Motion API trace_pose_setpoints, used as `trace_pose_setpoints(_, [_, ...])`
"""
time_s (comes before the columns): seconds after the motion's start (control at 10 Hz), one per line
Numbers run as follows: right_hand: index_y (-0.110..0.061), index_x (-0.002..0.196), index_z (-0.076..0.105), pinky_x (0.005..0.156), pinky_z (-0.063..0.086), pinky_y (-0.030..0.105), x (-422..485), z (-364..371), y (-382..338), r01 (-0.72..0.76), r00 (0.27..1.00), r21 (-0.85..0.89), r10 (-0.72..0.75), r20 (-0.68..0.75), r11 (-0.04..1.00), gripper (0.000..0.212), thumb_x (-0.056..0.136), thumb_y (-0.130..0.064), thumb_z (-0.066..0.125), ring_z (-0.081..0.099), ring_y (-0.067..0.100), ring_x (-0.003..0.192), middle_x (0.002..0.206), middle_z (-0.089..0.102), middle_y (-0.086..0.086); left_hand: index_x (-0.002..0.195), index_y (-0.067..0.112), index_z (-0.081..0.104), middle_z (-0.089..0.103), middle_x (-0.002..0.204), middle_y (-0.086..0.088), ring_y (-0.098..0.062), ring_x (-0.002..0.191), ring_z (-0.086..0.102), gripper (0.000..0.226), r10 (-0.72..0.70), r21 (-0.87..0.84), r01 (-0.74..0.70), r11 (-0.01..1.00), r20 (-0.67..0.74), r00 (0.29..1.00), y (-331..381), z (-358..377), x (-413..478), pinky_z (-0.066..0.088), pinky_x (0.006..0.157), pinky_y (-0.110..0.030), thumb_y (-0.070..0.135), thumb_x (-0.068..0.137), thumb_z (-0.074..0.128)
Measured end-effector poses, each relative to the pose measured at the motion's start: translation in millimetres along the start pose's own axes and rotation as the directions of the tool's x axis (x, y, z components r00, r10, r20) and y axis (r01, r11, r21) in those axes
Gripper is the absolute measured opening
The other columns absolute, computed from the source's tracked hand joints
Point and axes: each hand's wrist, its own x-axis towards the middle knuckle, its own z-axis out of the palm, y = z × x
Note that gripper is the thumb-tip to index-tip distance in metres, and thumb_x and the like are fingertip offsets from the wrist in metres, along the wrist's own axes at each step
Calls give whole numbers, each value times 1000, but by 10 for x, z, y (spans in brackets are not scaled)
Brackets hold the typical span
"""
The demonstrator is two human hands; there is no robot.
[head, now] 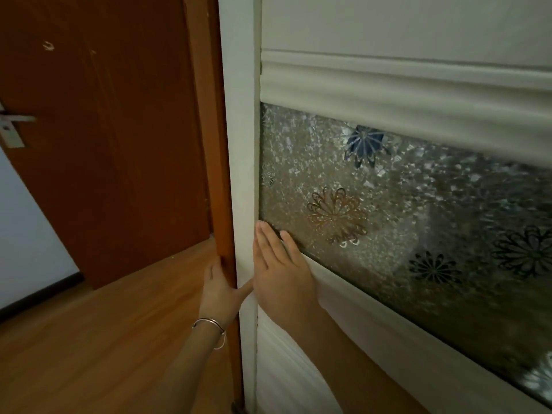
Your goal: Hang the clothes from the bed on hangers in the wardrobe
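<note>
The wardrobe (242, 144) fills the right half of the view, seen close and at a slant. Its white door (403, 85) has a moulded rail across the upper part. Under that rail sits a frosted glass panel (388, 210) printed with flower shapes in blue, gold and black. A second white rail runs along the bottom of the glass. The door stands closed against the white post at its left edge.

The right hand (280, 273) lies flat on the door near that post. Its fingers are straight and released, with the tips resting on the lower left corner of the glass and the palm over the lower rail.

The left hand (219, 289) is just beside it, to the left. Its fingers wrap around a brown upright (222, 180) that runs along the left side of the white post, and their tips are hidden behind it. Its thumb stretches right across the post, almost touching the right hand. A thin bracelet (210, 325) circles the left wrist.

Farther left stands a brown room door (104, 130) with a metal handle (12, 124) at the left border. A wooden floor (89, 339) spreads below, and a pale wall (24, 228) shows beside the room door.
</note>
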Motion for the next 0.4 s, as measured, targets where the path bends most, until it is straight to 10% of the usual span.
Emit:
trace_pose_setpoints(0.2, [-5,122,59,109,17,33,-31,28,-65,-37,994,148,52,-100,988,51,82,-28,37,46,20,131,135,55,10,142,10,27,36,145,-11,-27,129,42,81,4,43,-5,999,31,1000,39,-60,-21,41,104,-37,38,77,67])
trace_pose_setpoints(0.4, [-19,76,74,70,60,31,-124,-233,116,40,967,469,84,-240,882,36,83,-29,40,69,11,68,75,74,-3,105,30,58,63,98,13,-9,99,60,17,211,52,-210,976,-15,977,236,-424,-389,37,65,-4,24,90,52])
